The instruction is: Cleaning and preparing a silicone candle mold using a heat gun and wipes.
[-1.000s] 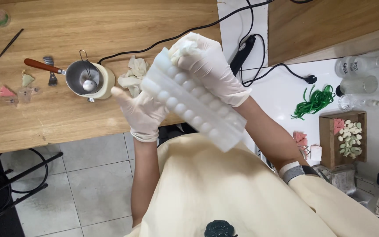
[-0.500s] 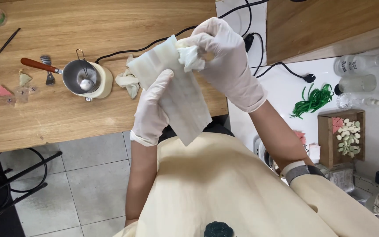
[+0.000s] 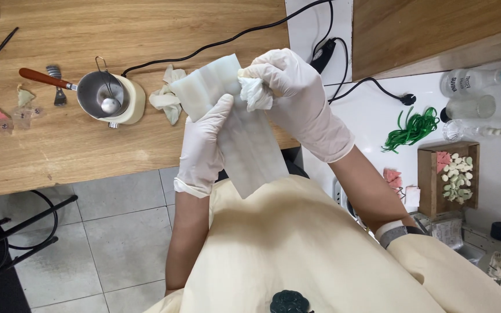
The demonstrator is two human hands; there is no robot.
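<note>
Both my hands wear white gloves. My left hand grips the side of a long translucent white silicone mould, held flat side up over the table's front edge. My right hand pinches a crumpled white tissue and presses it on the upper part of the mould. The mould's far end reaches over the wooden table.
A small metal pot with a red-handled tool sits on a round base, a crumpled cloth beside it. Black cables cross the table. On the right stand a white surface with green cord, bottles and a wooden box of small pieces.
The mould has been turned over from its bumpy cavity side to its flat side and swung more upright. My right hand now presses the tissue on it.
</note>
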